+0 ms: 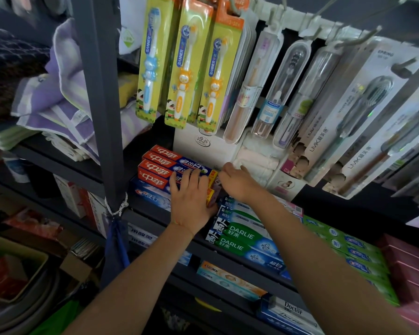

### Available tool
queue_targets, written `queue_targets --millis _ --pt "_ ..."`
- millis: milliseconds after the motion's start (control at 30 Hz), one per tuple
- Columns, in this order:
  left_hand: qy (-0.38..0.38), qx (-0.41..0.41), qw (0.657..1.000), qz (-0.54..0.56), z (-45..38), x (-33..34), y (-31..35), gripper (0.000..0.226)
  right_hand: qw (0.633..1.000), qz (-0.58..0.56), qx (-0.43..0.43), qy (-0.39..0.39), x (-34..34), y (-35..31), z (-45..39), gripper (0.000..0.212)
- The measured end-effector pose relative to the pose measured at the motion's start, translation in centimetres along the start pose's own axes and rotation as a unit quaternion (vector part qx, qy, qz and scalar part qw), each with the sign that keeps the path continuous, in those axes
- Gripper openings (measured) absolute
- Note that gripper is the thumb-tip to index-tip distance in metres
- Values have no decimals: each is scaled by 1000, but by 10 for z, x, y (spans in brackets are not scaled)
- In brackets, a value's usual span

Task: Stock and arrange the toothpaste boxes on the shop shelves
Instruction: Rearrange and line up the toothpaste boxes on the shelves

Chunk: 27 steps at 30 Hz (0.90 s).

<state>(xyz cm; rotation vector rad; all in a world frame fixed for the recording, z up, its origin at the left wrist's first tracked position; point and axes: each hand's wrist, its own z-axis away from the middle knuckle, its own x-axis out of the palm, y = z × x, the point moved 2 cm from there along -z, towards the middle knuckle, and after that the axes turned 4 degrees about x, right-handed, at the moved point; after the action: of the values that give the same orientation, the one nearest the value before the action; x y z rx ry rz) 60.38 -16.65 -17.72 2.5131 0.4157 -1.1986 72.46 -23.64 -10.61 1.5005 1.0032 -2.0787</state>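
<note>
Here both hands [190, 201] [237, 181] seemingly square the red toothpaste boxes' [160, 165] ends.

L hand [191, 197] flat, fingers spread, R hand [237, 181] curled

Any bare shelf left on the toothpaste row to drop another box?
Little. The red-and-blue toothpaste box stack sits against the dark metal upright, both hands at its right end. One dark gap shows behind the stack, bordered by the white carton. Rightward, green-and-blue Darlie boxes and green boxes sit tightly together.
</note>
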Motion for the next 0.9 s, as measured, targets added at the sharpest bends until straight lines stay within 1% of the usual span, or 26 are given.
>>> queue_targets --millis 100,200,233,300,333,367,400,433,467,533,600,733,833,900 --pt "-12 -1 1000 2 -1 -1 0 65 1000 -3 0 -6 0 -2 1 24" --pt "-13 14 1000 6 0 -4 -2 59 998 64 -2 -7 -3 -7 4 30" --pt "-9 25 1000 13 1 -6 -5 57 994 105 -7 16 -4 -10 5 28" --pt "-8 41 998 36 3 -10 -15 63 981 166 -28 93 -8 -19 4 25" --pt "-8 46 998 43 5 -11 -22 68 977 159 -50 129 -9 -25 4 26" --pt "-12 48 998 43 7 -12 -30 74 980 120 -77 142 -7 -30 2 27" --pt "-21 48 998 36 9 -13 -38 81 984 65 -100 132 -5 -35 1 30" --pt "-32 47 998 29 12 -14 -46 87 988 19 -113 106 1 -40 -3 36" --pt "-41 46 998 24 14 -15 -53 93 989 -2 -125 77 8 -43 -6 45" --pt "-51 47 997 17 16 -17 -62 98 991 -1 -133 36 23 -45 -15 53" --pt "-54 50 997 12 16 -18 -64 98 992 8 -128 18 34 -44 -20 54" --pt "-59 48 997 12 16 -18 -65 102 993 5 -118 20 36 -43 -18 57" --pt "-55 47 997 14 16 -19 -69 103 993 22 -111 18 33 -44 -15 65" --pt "-46 44 998 21 15 -21 -73 102 993 18 -114 8 31 -44 -15 74"
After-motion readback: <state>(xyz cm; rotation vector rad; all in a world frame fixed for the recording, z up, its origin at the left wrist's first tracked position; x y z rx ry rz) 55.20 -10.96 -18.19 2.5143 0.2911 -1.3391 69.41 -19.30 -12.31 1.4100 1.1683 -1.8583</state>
